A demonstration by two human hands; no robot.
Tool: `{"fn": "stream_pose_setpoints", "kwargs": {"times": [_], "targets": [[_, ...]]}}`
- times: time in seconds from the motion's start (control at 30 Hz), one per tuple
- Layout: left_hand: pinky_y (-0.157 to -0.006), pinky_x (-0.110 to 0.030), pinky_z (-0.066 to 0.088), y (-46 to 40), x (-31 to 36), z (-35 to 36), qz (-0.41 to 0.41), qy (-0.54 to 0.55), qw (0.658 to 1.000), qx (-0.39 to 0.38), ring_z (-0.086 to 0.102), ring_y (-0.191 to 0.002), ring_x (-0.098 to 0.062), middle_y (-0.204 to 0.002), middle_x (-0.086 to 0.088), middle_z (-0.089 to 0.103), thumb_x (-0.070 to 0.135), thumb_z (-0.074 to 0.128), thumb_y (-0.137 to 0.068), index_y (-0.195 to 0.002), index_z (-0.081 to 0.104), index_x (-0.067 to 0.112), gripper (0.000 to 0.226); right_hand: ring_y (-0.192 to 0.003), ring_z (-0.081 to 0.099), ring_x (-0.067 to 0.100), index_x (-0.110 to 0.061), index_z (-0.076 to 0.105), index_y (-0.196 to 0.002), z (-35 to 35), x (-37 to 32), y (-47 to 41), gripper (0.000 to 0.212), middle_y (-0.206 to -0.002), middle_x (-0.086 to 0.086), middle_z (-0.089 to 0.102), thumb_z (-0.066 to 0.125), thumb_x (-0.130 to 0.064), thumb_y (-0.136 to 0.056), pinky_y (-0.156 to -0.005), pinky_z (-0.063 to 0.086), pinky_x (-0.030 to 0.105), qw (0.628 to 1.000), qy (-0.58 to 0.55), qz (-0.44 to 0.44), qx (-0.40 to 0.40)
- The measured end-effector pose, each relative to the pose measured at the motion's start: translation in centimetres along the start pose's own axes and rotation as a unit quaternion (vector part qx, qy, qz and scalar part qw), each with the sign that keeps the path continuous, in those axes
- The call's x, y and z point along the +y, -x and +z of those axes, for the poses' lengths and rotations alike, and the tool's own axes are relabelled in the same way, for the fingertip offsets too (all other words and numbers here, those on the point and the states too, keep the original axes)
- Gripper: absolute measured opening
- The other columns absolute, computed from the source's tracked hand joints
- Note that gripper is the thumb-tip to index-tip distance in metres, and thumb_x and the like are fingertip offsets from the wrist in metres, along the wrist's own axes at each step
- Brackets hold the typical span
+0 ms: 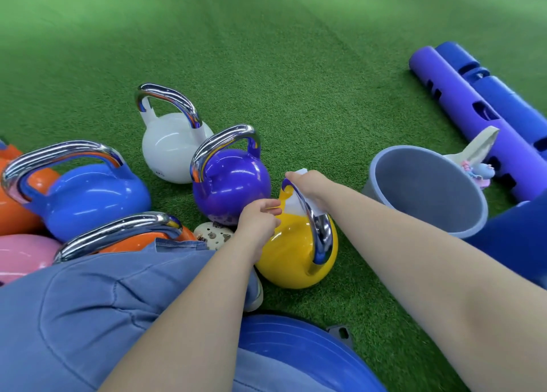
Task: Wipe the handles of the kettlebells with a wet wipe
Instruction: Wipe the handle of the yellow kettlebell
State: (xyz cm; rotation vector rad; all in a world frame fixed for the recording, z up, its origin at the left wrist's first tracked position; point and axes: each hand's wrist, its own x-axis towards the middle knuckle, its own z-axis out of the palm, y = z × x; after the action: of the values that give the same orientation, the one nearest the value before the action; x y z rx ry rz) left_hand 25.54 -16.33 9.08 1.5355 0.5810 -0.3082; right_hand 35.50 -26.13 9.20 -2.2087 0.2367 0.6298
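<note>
— So, starting at the left edge, what sits there?
— Glossy round kettlebells bunched together on green turf (296, 74): orange ones, a pink one (20, 252), a blue kettlebell (94, 202), each with a curved chrome handle. Further in, a white kettlebell (168, 148) and a purple kettlebell (231, 184), both smooth and shiny.
— And the hands?
— The left hand (259, 217) rests on the yellow kettlebell (293, 252), fingers curled loosely at its shoulder; whether it actually grips, I cannot tell. The right hand (310, 185) holds a white wet wipe (318, 211) wrapped over the top of the mirror-bright chrome handle (316, 228).
— Where is that bell?
— Centre, on the turf, just right of the purple one, leaning toward the camera.
— Further right?
— A matte grey bucket (426, 190), tipped, then purple and blue foam-like tubes (473, 110) with cut-out slots.
</note>
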Motion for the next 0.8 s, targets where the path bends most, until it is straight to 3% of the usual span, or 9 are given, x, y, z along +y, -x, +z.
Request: {"fn": "stream_pose_setpoints", "kwargs": {"times": [0.1, 0.23, 0.33, 0.47, 0.57, 0.63, 0.7, 0.8], "targets": [[-0.064, -0.021, 0.042, 0.2, 0.1, -0.5, 0.008, -0.009, 1.000, -0.001, 0.052, -0.096, -0.015, -0.106, -0.003, 0.057, -0.013, 0.045, -0.086, -0.121, 0.054, 0.009, 0.042, -0.086, 0.050, 0.026, 0.003, 0.051, -0.115, 0.4, 1.2, 1.6, 0.049, -0.095, 0.013, 0.053, 0.051, -0.040, -0.091, -0.071, 0.037, 0.029, 0.998, 0.019, -0.022, 0.055], [-0.063, -0.019, 0.041, 0.3, 0.2, -0.3, 0.009, -0.007, 1.000, -0.003, 0.052, -0.085, -0.010, -0.105, -0.003, 0.057, -0.013, 0.044, -0.086, -0.120, 0.054, 0.008, 0.041, -0.085, 0.051, 0.028, -0.005, 0.044, -0.105, 1.2, 5.2, 5.4, 0.038, -0.094, 0.010, 0.054, 0.052, -0.039, -0.091, -0.068, 0.036, 0.032, 0.992, 0.023, -0.062, 0.105], [-0.064, -0.017, 0.041, 0.4, 0.0, 0.2, 0.011, -0.017, 1.000, -0.011, 0.052, -0.078, -0.005, -0.105, -0.001, 0.057, -0.012, 0.044, -0.087, -0.119, 0.055, 0.009, 0.039, -0.075, 0.046, 0.026, -0.009, 0.032, -0.092, 2.0, 7.2, 7.6, 0.030, -0.081, 0.008, 0.050, 0.052, -0.032, -0.093, -0.060, 0.031, 0.033, 0.984, 0.052, -0.110, 0.133], [-0.064, -0.014, 0.040, 0.7, -0.1, 0.7, 0.021, -0.037, 0.999, -0.023, 0.051, -0.094, -0.012, -0.105, -0.004, 0.056, -0.013, 0.044, -0.087, -0.119, 0.055, 0.005, 0.038, -0.073, 0.044, 0.024, -0.009, 0.033, -0.090, 1.4, 6.3, 6.3, 0.032, -0.070, -0.001, 0.040, 0.052, -0.035, -0.093, -0.061, 0.031, 0.031, 0.989, 0.063, -0.082, 0.104], [-0.060, -0.012, 0.040, 0.7, -0.2, 1.1, 0.026, -0.042, 0.998, -0.027, 0.050, -0.095, -0.013, -0.104, -0.005, 0.056, -0.014, 0.044, -0.086, -0.120, 0.054, 0.003, 0.038, -0.069, 0.042, 0.019, -0.012, 0.040, -0.084, 0.4, 4.3, 4.3, 0.029, -0.068, -0.002, 0.040, 0.053, -0.037, -0.091, -0.055, 0.030, 0.031, 0.994, 0.066, -0.064, 0.051], [-0.057, -0.010, 0.040, 0.6, -0.2, 1.3, 0.026, -0.042, 0.998, -0.026, 0.050, -0.094, -0.014, -0.104, -0.006, 0.055, -0.013, 0.043, -0.087, -0.120, 0.053, 0.003, 0.039, -0.078, 0.045, 0.022, -0.005, 0.052, -0.095, 0.0, 2.8, 3.5, 0.029, -0.079, 0.006, 0.053, 0.052, -0.034, -0.093, -0.060, 0.032, 0.029, 0.994, 0.082, -0.063, 0.025], [-0.062, -0.015, 0.042, 0.3, -0.2, 1.5, 0.031, -0.047, 0.998, -0.024, 0.050, -0.096, -0.014, -0.107, -0.006, 0.056, -0.013, 0.044, -0.086, -0.120, 0.053, 0.004, 0.039, -0.089, 0.049, 0.024, 0.005, 0.054, -0.115, -0.3, 1.5, 2.8, 0.044, -0.102, 0.016, 0.059, 0.051, -0.034, -0.093, -0.070, 0.036, 0.028, 0.995, 0.088, -0.052, 0.014], [-0.088, -0.030, 0.046, 0.2, -0.1, 1.8, 0.046, -0.064, 0.997, -0.013, 0.052, -0.106, -0.016, -0.114, -0.004, 0.057, -0.010, 0.045, -0.085, -0.121, 0.054, 0.009, 0.041, -0.108, 0.055, 0.031, 0.007, 0.049, -0.123, -0.2, 0.2, 2.0, 0.050, -0.117, 0.019, 0.057, 0.049, -0.034, -0.095, -0.085, 0.043, 0.033, 0.994, 0.102, -0.028, 0.011]]}}
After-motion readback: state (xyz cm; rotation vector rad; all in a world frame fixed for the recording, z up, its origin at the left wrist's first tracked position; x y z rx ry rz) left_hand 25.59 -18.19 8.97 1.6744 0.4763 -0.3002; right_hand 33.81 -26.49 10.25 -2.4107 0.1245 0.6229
